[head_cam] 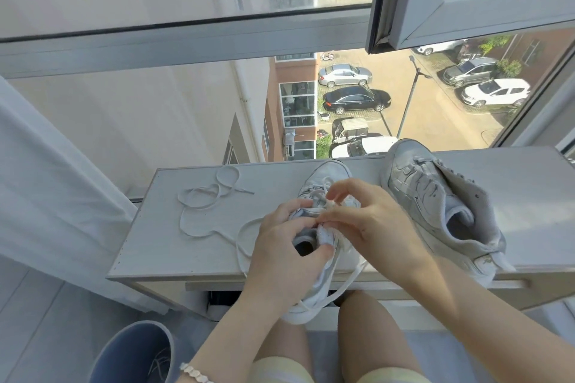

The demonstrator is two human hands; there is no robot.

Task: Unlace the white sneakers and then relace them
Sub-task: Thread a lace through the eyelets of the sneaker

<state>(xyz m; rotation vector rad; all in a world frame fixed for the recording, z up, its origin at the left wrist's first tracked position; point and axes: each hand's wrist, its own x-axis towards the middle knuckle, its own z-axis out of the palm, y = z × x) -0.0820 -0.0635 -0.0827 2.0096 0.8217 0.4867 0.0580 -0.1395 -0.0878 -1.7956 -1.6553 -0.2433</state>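
A: Where are the hands?

B: Both are on 1 sneaker, which lies on the surface with its toe toward the window and its heel out past the front edge.

A: What is each doing?

B: The left hand grips the sneaker at its opening, with the thumb curled over the collar. The right hand pinches the lace over the eyelets, fingertips bunched. 1 end of that lace trails off the front edge.

A: And the other shoe?

B: The 2nd sneaker sits just right of the hands, toe to the window, tongue pulled up, with no lace in it.

A: Anything else on the surface?

B: A loose lace lies coiled to the left of the sneaker. It runs in under the left hand, so it may be joined to the shoe, but I cannot tell.

A: Below?

B: A blue bin stands on the floor at lower left, beside the person's bare knees.
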